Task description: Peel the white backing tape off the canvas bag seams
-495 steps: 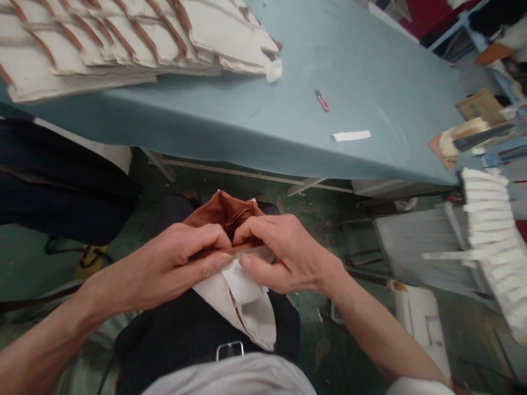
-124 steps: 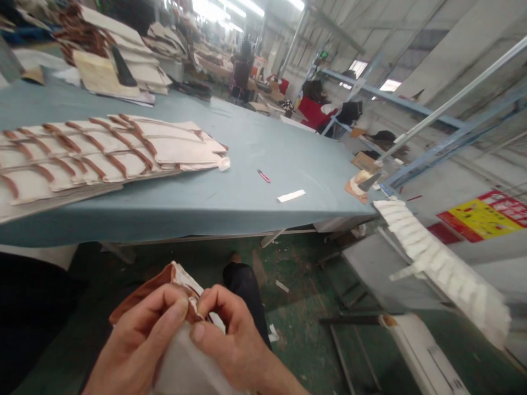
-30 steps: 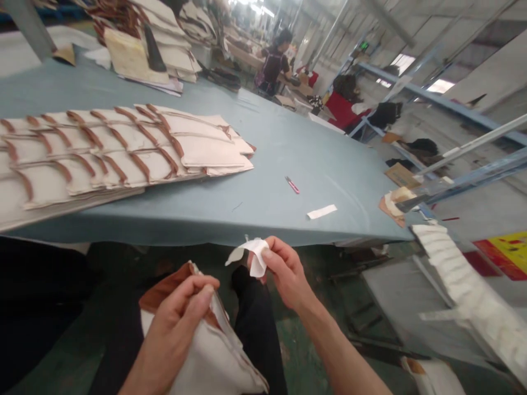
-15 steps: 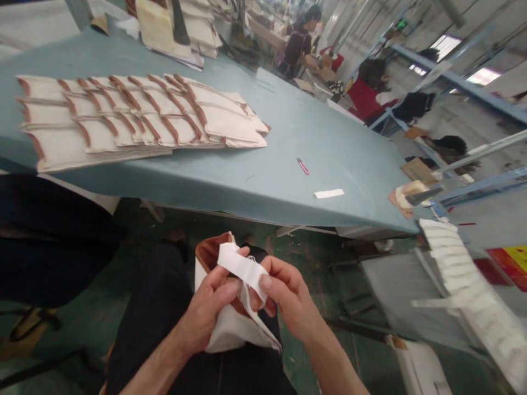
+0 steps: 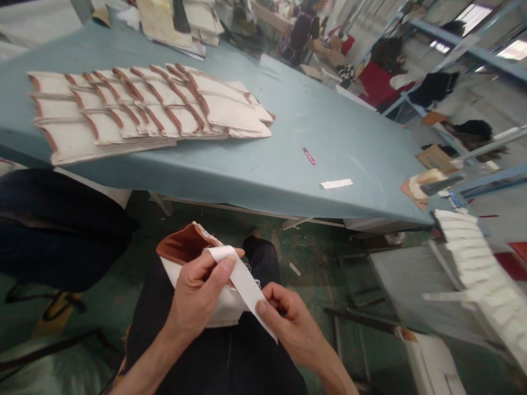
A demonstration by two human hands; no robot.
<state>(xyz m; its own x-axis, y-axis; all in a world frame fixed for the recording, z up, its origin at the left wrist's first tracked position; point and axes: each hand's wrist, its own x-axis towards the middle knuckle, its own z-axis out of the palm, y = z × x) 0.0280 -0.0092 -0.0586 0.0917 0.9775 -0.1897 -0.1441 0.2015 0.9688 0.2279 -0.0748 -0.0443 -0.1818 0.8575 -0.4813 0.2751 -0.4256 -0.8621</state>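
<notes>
A white strip [image 5: 246, 282] runs between my two hands above my lap. My left hand [image 5: 201, 285] pinches its upper end between thumb and fingers. Lower down, my right hand [image 5: 284, 315] grips the strip, and a short end hangs past the thumb. A cream fabric piece with a brown lining [image 5: 183, 247] rests on my lap, its open mouth facing up to the left. My left hand covers part of it. Loose white threads show behind the strip.
On the blue-covered table [image 5: 284, 170] lie overlapping rows of cream pieces with brown edges [image 5: 144, 107], a small pink-handled tool [image 5: 308, 156] and another white strip [image 5: 336, 184]. A person [image 5: 298, 35] works farther back. Stacked white pieces [image 5: 473, 263] stand at right.
The strip was bent between my hands and now stretches out straighter, slanting down to the right. My hands have moved apart. The lined fabric piece has shifted left on my lap.
</notes>
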